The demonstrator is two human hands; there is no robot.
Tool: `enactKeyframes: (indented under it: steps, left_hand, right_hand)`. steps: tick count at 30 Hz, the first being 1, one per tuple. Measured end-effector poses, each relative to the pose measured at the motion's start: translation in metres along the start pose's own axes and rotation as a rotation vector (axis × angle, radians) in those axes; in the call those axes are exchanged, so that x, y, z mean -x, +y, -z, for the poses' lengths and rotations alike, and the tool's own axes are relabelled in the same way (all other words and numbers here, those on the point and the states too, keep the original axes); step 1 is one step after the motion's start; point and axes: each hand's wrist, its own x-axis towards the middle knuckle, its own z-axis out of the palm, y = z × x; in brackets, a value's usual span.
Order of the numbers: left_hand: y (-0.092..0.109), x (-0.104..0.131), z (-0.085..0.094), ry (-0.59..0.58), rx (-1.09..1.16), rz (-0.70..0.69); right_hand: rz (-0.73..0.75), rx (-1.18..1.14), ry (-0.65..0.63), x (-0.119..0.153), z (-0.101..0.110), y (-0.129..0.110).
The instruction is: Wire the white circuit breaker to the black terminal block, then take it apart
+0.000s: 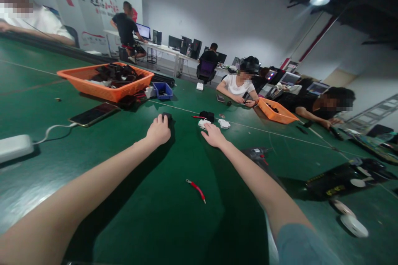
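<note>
My left hand (159,129) is closed around a small black block-like part (168,116) on the green table; its exact kind is hidden by the fingers. My right hand (214,135) reaches forward with fingers stretched and the thumb apart, its fingertips at a white plastic piece (203,123). Just behind that piece lies a black part (207,116), with a red cable (198,117) beside it. A second white piece (224,124) sits to the right. Between my forearms, nearer to me, lies a short red cable with metal ends (197,190).
An orange basket (105,91) of black parts and a blue bin (162,91) stand at the back left. A phone (95,114) lies wired to a white power bank (15,148). A power drill (257,154) and a black cylinder (338,182) are at right. Co-workers sit across.
</note>
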Motion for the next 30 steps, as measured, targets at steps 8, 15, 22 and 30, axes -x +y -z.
enactKeyframes:
  steps: [8,15,22,30]
  left_hand:
    - [0.002,0.003,0.002,-0.003,0.022,0.02]
    - [0.002,0.003,0.005,-0.053,0.088,0.098]
    - [-0.001,-0.004,0.002,-0.12,0.15,0.136]
    - [-0.001,-0.007,-0.007,-0.11,0.069,0.088]
  right_hand:
    - [0.099,0.069,-0.018,0.101,0.047,-0.048]
    - [0.291,-0.049,-0.106,0.167,0.095,-0.086]
    - [0.255,-0.045,-0.013,0.092,0.082,-0.063]
    - [0.117,0.036,0.0,-0.047,0.024,-0.026]
